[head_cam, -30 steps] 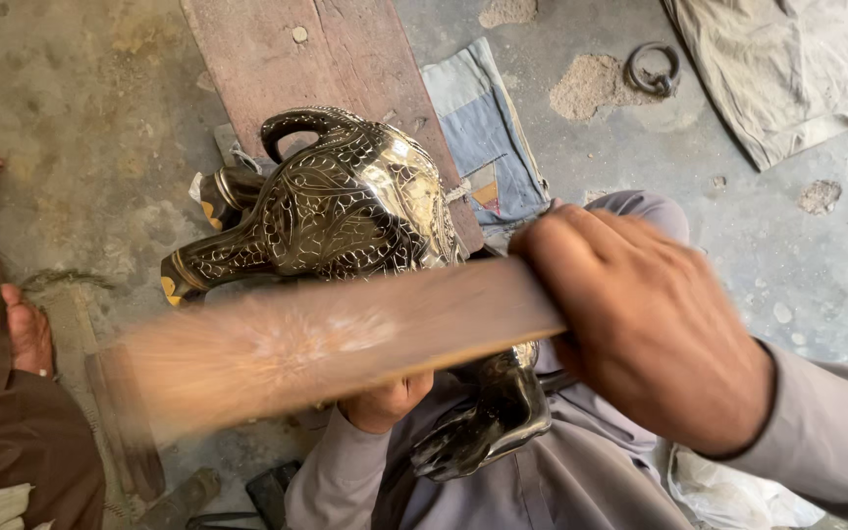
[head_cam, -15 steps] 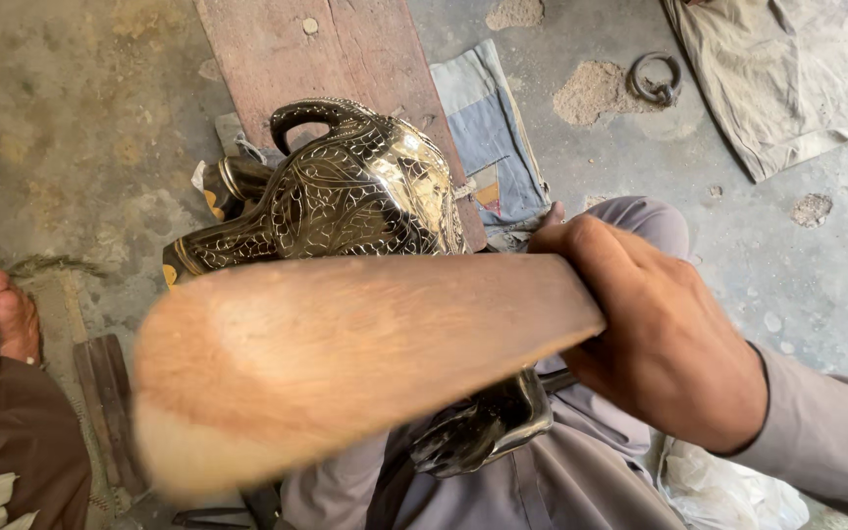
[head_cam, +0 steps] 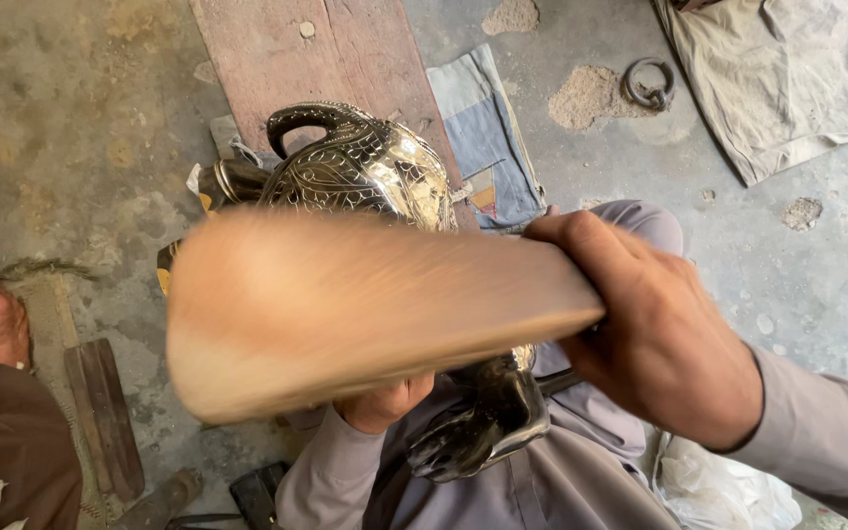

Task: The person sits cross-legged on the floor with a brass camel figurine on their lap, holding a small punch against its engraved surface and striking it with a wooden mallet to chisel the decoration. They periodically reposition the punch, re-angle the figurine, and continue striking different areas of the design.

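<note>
One wooden paddle [head_cam: 365, 314], blurred, is in the right hand [head_cam: 655, 329], whose grip is wrapped tight around its narrow end. Under it lies one engraved metal vessel [head_cam: 365, 172] on the person's lap. The left hand [head_cam: 385, 400] holds the vessel from below; its grip is mostly hidden. Behind are one plank [head_cam: 326, 54], one blue cloth [head_cam: 488, 137] and one ring [head_cam: 648, 83] on the floor [head_cam: 80, 118].

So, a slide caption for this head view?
Right hand swings a blurred wooden paddle over an engraved metal vessel steadied by the left hand.
</note>
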Demonstrator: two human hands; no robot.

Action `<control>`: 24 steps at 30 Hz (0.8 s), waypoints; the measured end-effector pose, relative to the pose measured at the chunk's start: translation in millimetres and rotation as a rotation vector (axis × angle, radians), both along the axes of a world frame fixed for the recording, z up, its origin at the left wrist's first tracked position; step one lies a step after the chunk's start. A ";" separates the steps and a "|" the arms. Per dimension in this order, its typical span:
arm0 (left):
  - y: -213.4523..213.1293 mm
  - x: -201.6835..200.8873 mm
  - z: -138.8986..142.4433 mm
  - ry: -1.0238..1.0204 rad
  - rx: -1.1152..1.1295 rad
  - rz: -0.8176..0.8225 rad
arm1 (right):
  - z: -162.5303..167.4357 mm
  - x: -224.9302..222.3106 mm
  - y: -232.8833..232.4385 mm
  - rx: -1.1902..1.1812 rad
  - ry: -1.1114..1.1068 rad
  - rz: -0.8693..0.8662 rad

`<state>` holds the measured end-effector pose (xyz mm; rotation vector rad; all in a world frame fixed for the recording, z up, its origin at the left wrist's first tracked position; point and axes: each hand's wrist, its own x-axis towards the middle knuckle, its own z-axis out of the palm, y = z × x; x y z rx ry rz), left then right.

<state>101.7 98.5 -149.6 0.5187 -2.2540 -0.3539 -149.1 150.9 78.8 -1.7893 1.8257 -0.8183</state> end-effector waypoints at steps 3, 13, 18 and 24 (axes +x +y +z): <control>-1.0 2.8 -0.9 -0.014 0.101 -0.020 | 0.3 -0.9 0.3 -0.073 0.660 0.026; 6.8 10.8 -30.9 -0.236 -0.217 0.089 | -6.8 -4.9 6.4 -0.031 0.292 0.010; 5.8 9.2 -22.1 -0.131 0.121 0.014 | -6.2 -3.2 6.2 -0.057 0.365 -0.018; -1.0 7.3 -5.1 -0.085 0.165 -0.070 | -0.5 2.3 6.7 -0.118 0.566 -0.071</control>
